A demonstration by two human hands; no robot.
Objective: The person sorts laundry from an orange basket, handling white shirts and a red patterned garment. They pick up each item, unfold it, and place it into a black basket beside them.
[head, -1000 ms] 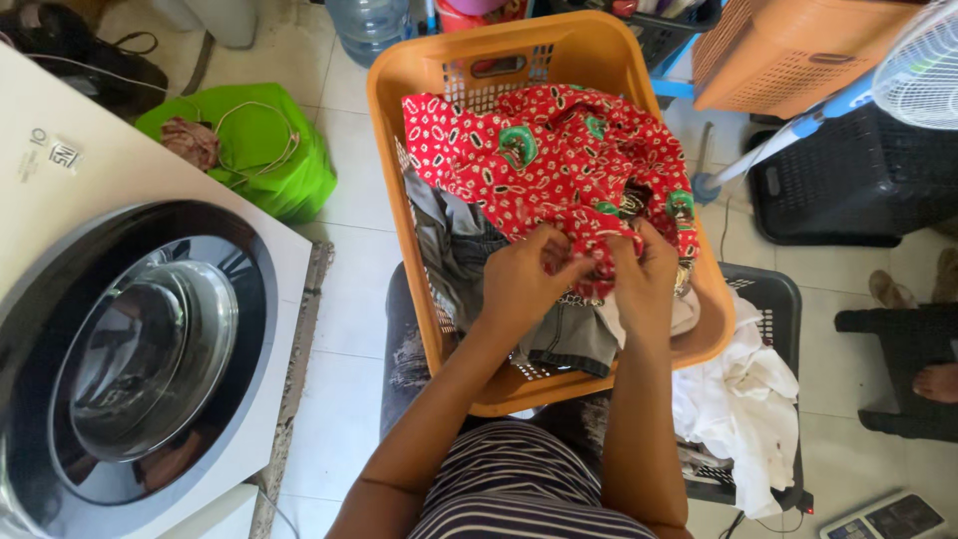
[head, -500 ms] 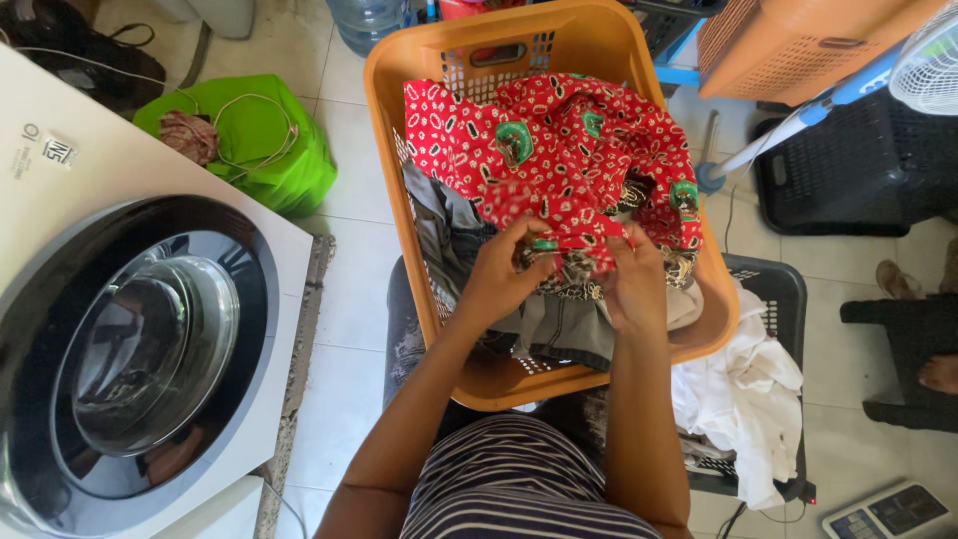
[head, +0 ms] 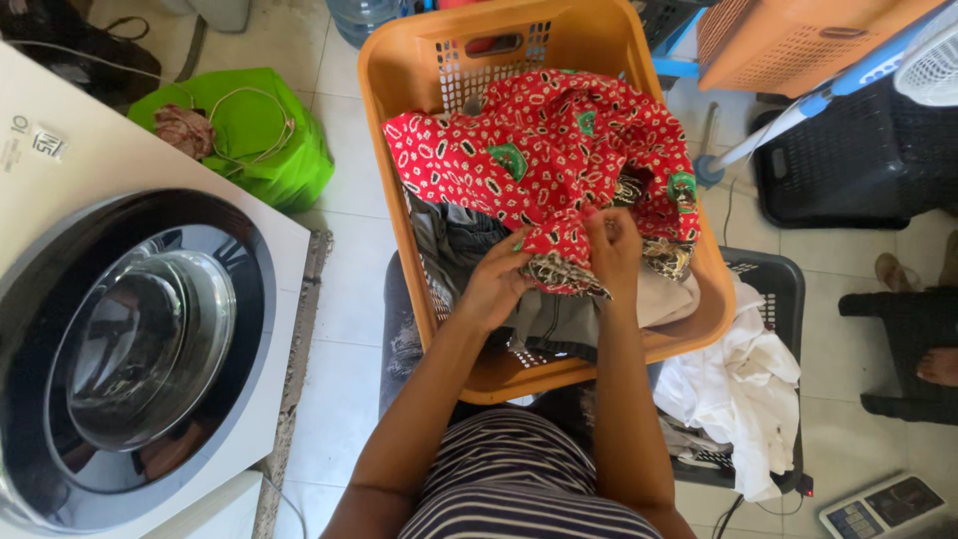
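Both hands have come closer together over the basket. One second ago they held the lower edge of the red cloth a little apart; now the left hand and the right hand are almost touching, and between them the cloth is gathered into a tight bunch. A brown patterned piece now shows under this bunch. The red cloth lies less flat than before and more folded at its near side. The view has also shifted slightly, so the basket sits a little more to the right.
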